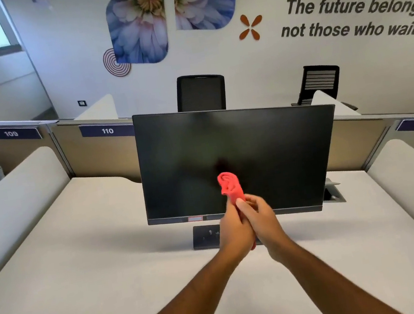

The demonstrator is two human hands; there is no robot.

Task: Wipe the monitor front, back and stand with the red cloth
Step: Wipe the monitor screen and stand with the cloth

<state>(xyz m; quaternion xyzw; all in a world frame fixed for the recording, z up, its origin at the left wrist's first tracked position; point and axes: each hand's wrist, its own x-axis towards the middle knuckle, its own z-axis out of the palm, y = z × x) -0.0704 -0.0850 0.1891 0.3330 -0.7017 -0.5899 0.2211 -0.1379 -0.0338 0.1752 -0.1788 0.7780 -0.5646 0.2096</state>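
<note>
Both hands are clasped together round the cloth (229,184), low and centre in front of the monitor (238,160). Left hand (233,229) and right hand (260,220) each have fingers curled on it, palms facing each other. A bunched red end sticks up above the fingers; a bit of red shows below the wrists too.

Key relation: the screen lies straight ahead of and above the hands. The cloth's long axis runs roughly vertical, top end overlapping the lower-middle screen in view. Can't tell if it touches the glass or just sits in front. Neither hand is clearly nearer; the right sits slightly further up the cloth.

Judgement: cloth looks rolled or wadded, not yet flattened into a pad. It probably needs reshaping before a proper pass on the front.

Materials:
- Cloth: soft, thick, folds rounded, likely microfibre.
- Monitor: wide flat rectangle, matte black panel, thin bezel, small label on the bottom edge, tilted slightly clockwise in view.
- Stand (206,236): flat dark rectangular base with pale specks on it, partly hidden by the left hand.
- Bench (81,254): pale, matte, smooth.

Monitor back isn't visible from here.
</note>
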